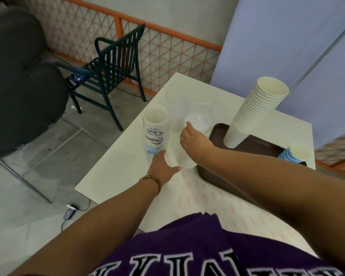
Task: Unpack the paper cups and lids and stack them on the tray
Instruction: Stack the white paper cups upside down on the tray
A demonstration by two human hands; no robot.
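Pale counter [116,166] seen from above, printed with faint red dashes near the body, standing on a grey floor. Behind it, an orange lattice fence [167,50], a dark slatted chair [112,64] and a lilac wall panel [277,36]; at left, large dark rounded shapes. Brown tray [213,172] on the counter's right side, carrying a tall stack of white cups [255,114], upright with mouths up, leaning slightly right. Blue striped cup [291,156] at the tray's far right edge. Near the counter's left edge, a wrapped sleeve of cups [155,130], standing upright, long axis vertical, open mouth up, label printed on its clear wrap. Just beside it, a second, unwrapped-looking pack [187,136] in clear plastic, upright, contents blurred. Left hand [163,164], fingers fairly straight, resting against the sleeve's base. Right hand [193,140], fingers curled, pinching the clear plastic of the second pack near its middle. Gold bracelet [153,180] on the left wrist.
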